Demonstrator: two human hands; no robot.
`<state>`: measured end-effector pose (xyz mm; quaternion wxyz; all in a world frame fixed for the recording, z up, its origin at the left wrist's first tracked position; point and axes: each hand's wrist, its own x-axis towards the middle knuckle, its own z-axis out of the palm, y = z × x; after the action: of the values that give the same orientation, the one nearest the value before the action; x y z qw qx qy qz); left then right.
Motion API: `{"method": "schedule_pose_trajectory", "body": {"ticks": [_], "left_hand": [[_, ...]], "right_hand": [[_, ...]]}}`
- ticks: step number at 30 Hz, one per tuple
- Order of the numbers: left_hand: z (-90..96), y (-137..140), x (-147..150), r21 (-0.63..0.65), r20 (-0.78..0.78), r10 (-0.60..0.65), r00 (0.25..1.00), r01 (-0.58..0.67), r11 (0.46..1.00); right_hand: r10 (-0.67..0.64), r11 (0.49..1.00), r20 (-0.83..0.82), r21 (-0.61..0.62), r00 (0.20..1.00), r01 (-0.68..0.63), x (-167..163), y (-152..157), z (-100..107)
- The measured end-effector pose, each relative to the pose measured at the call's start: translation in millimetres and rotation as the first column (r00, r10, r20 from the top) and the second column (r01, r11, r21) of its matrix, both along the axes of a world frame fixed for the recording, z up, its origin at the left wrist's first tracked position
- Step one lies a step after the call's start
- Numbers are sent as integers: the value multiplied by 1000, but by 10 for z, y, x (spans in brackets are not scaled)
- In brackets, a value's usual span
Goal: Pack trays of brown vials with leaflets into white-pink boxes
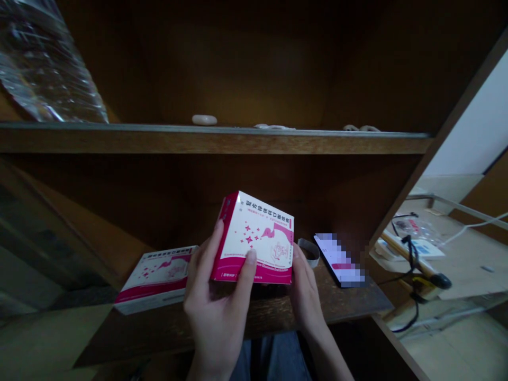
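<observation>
A white and magenta medicine box [264,233], printed with "Oral Solution", is held up in front of the cabinet. My left hand [222,296] grips its left side, with the thumb lying across the front face. On the right edge, the fingers of my right hand [305,286] press against the box, partly hidden behind it. A second medicine box [159,275] of the same look lies flat on the lower shelf, just left of my left hand. Right of my right hand are a pale loop of band [310,253] and a phone [337,259] with its screen lit.
Above runs a wooden shelf edge [222,142] carrying a pale rounded object [204,120] and small light pieces [274,127]. A clear plastic-wrapped bundle [47,63] stands at upper left. To the right, a pole [420,270] with black cords sits beside a cluttered pale table [468,264].
</observation>
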<state>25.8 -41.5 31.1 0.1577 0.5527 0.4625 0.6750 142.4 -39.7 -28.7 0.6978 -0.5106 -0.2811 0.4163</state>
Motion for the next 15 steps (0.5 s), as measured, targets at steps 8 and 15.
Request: {"method": "schedule_pose_trajectory", "body": {"ticks": [8,15], "left_hand": [[-9,37,7,-36,-37,-23,999,21,999],[53,162,-44,-172,252,-102,962,149,974]], "right_hand": [[6,989,35,149,999,-11,-1,27,62],[93,987,-103,138,990,-78,87,65,-58]]}}
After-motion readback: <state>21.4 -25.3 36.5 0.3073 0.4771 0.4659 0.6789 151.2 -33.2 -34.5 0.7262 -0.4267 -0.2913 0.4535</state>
